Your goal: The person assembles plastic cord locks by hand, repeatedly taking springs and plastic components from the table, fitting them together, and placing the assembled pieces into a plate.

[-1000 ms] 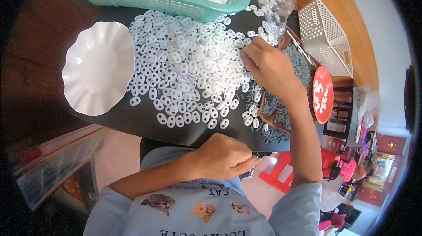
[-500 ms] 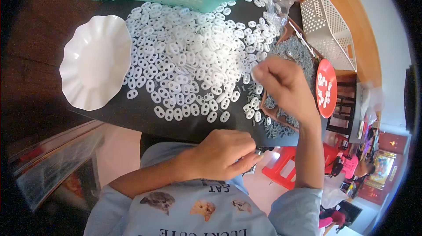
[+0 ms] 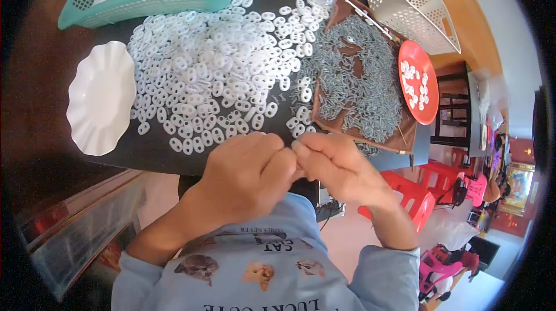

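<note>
Head view: the left hand (image 3: pixel 249 172) and right hand (image 3: pixel 333 163) meet at the near edge of the black surface (image 3: pixel 147 157). The left hand is curled into a loose fist; the right hand has thumb and forefinger bent together, touching the left. Their fingertips hide whatever may lie between, so I cannot tell whether either pinches anything.

From the hands, white two-hole ovals (image 3: pixel 202 73) lie heaped between ten and eleven o'clock. Their long axes run every way: along the near fringe many stand roughly twelve to six, while one outlier at the heap's lower left lies nearly nine to three. Both ends look alike, so none points one way.

Toward one o'clock, short grey pegs (image 3: pixel 365 96) lie jumbled on a brown base (image 3: pixel 387 143). The red plate (image 3: pixel 418 56), holding white pieces, sits near two o'clock. The white scalloped dish (image 3: pixel 101 99) lies between nine and ten, long axis near twelve to six.
</note>
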A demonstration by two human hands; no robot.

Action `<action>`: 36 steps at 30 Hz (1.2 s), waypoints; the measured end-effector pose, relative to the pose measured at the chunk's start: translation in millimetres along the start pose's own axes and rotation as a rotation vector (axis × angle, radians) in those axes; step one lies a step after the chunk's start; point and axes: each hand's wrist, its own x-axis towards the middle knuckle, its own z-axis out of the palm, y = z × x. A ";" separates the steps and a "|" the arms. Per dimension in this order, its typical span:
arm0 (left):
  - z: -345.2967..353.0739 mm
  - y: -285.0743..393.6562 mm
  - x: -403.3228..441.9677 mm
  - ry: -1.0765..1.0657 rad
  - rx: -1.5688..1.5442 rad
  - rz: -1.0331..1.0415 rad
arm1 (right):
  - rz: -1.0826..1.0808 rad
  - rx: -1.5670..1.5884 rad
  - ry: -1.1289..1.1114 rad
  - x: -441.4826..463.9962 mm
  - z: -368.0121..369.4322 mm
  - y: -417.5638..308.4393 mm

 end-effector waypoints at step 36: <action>33.2 2.1 -10.6 -0.171 -0.903 -0.481 | -0.023 -0.889 0.412 49.1 -144.6 45.1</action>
